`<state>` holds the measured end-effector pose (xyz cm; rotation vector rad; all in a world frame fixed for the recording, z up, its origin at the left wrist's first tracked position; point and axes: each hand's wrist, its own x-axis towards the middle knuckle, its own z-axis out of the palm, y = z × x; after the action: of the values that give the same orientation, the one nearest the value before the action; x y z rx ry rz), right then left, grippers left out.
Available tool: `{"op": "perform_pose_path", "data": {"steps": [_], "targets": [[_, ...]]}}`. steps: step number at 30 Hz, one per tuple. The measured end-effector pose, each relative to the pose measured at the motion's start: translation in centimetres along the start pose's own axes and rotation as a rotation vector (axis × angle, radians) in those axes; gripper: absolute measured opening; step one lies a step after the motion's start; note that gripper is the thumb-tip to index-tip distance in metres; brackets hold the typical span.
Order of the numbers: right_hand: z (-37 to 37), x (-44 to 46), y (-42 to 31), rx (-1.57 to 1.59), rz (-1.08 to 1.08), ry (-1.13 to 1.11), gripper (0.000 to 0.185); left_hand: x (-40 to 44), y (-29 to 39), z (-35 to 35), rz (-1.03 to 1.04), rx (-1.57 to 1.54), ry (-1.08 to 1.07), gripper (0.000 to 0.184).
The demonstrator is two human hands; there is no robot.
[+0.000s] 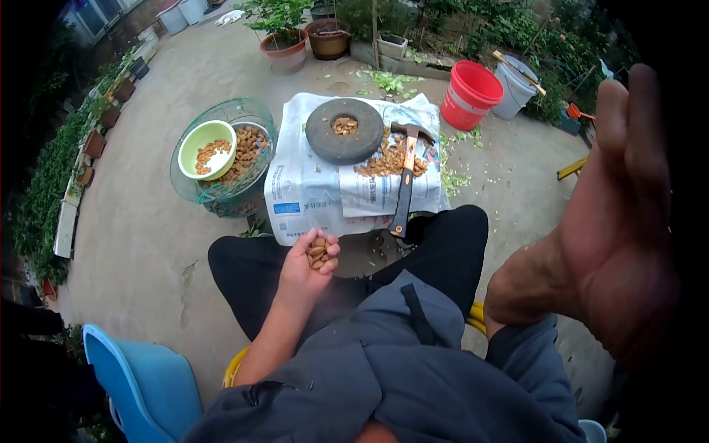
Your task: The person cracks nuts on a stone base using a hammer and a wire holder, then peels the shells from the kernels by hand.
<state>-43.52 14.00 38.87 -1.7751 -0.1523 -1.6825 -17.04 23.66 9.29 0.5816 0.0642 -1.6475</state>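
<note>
My left hand (310, 262) is palm up over my lap, its fingers curled round several brown almonds (317, 253). My right hand (617, 214) is raised close to the camera at the right, fingers stretched out, nothing in it. In front of my knees, newspaper (303, 181) covers a low surface. On it lie a round grey stone (317, 138) with nuts in its central hole, scattered shell pieces (384, 162), and a hammer (405, 177) with an orange and black handle. Left of it, a light green bowl (185, 151) holding almonds rests on a green wire basket (255, 114) with unshelled nuts.
A red bucket (461, 111) and a white bucket (512, 92) stand beyond the newspaper at the right. Potted plants (283, 44) line the back. At the lower left is a blue plastic chair or tub (159, 376). Green leaves litter the concrete floor (133, 221).
</note>
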Motion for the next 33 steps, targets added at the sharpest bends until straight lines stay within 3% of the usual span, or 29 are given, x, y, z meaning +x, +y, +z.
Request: {"op": "perform_pose_path", "data": {"steps": [7,16,33], "targets": [[-2.5,1.0,1.6,-0.011,-0.029,-0.029,0.061,0.7,-0.1,-0.3,-0.022,-0.017,0.129,0.016],[-3.9,1.9,3.7,-0.019,-0.074,-0.042,0.051,1.3,0.0,-0.6,-0.061,-0.018,0.138,0.018],[-1.7,3.0,5.2,-0.031,-0.04,-0.013,0.032,3.1,-0.4,-0.9,-0.062,-0.035,0.23,0.018]]}}
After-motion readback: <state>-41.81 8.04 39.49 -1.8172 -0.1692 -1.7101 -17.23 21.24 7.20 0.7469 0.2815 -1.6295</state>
